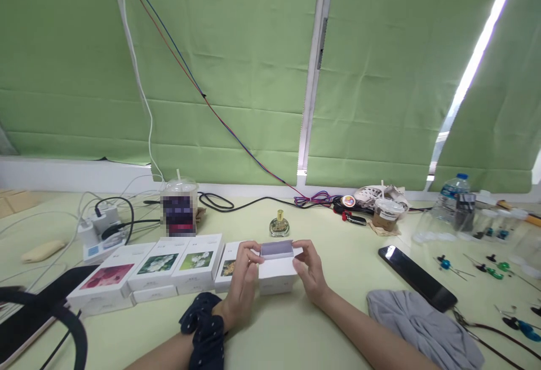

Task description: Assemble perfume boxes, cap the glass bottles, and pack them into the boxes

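Note:
A small white box (276,284) with its top flap raised stands on the table in front of me. My left hand (244,280) grips its left side near the flap, thumb and fingers pinched. On the right side, my right hand (310,273) pinches the box's edge and side flap. Just behind the box stands a small glass bottle (279,227) with a yellow cap, touched by neither hand. A white box with a flower picture (229,267) lies left of my left hand, partly hidden by it. What is inside the held box cannot be seen.
Several white picture boxes (157,264) lie at the left, with a power strip (105,247) and lidded cup (180,209) behind. To the right are a black phone (417,277), grey cloth (422,327), iced drink (386,216) and water bottle (455,189). Cables run along the back.

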`<state>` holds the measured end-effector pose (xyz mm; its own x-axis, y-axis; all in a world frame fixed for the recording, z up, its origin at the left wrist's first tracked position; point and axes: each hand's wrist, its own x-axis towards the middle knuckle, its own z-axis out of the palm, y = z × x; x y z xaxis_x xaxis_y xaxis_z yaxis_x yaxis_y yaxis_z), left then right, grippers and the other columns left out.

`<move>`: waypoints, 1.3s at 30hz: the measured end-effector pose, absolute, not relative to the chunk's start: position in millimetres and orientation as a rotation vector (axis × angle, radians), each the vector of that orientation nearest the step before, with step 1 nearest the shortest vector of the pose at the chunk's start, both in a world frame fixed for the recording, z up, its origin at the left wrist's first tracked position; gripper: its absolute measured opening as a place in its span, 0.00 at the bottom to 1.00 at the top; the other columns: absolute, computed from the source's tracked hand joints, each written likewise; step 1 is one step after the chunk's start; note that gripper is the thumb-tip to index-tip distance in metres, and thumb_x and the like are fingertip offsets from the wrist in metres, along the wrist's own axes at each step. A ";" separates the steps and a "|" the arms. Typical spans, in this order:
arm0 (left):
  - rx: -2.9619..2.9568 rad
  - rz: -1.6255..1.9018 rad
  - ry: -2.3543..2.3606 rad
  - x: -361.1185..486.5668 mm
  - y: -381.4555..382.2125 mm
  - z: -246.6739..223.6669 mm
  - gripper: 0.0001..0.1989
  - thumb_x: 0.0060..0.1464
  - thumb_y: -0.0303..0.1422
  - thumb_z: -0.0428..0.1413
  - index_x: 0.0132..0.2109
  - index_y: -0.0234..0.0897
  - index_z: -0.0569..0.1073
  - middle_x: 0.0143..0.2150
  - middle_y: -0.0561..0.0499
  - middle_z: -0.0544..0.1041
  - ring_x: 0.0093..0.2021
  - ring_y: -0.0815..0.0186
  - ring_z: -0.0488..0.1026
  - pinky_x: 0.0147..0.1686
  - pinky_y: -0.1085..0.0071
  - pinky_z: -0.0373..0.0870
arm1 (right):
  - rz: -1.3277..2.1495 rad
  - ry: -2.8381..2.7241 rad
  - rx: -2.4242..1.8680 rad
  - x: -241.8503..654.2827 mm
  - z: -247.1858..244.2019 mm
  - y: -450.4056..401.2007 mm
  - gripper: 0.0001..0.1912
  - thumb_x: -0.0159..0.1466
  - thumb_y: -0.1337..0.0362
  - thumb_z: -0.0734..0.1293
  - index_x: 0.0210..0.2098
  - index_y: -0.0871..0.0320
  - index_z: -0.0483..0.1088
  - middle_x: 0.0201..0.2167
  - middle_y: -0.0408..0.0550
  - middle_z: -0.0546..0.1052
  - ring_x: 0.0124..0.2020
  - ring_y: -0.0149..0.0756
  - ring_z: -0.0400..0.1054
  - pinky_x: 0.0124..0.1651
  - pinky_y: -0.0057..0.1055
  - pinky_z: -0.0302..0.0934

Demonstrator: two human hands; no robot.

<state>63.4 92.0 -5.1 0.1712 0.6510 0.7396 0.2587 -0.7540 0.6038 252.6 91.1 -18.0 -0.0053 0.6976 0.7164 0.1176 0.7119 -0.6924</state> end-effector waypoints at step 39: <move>2.598 1.444 0.734 64.1 94.7 -7.8 0.16 0.62 0.26 0.46 0.55 0.41 0.68 0.57 0.42 0.67 0.57 0.62 0.68 0.53 0.66 0.70 | 0.628 -1.166 -0.981 273.8 -13.9 140.8 0.16 0.64 0.49 0.58 0.36 0.56 0.65 0.32 0.48 0.74 0.29 0.36 0.70 0.29 0.30 0.63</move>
<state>64.1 94.7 -7.8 0.4409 0.4438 0.7801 0.3687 -0.8820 0.2934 273.8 140.8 -13.9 0.3041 0.8336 0.4611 0.0735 0.4620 -0.8838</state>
